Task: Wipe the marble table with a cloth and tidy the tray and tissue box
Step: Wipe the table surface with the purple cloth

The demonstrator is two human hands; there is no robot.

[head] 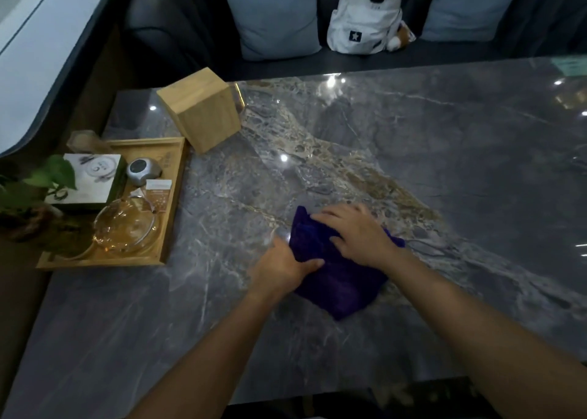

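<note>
A dark purple cloth (340, 278) lies bunched on the grey marble table (444, 170) near its middle. My right hand (355, 232) rests flat on top of the cloth with fingers spread. My left hand (282, 266) grips the cloth's left edge, thumb over the fabric. A wooden tissue box (203, 113) stands tilted at the table's far left. A wooden tray (171, 196) sits at the left edge, hanging partly over the table's side, and holds a glass bowl (127, 228), a grey round device (143, 171), a white-green box (92, 180) and small cards.
A green leafy plant (35, 189) overlaps the tray's left end. Behind the table is a dark sofa with pale blue cushions (276, 15) and a white backpack (365, 15). The table's near edge runs along the bottom of the view.
</note>
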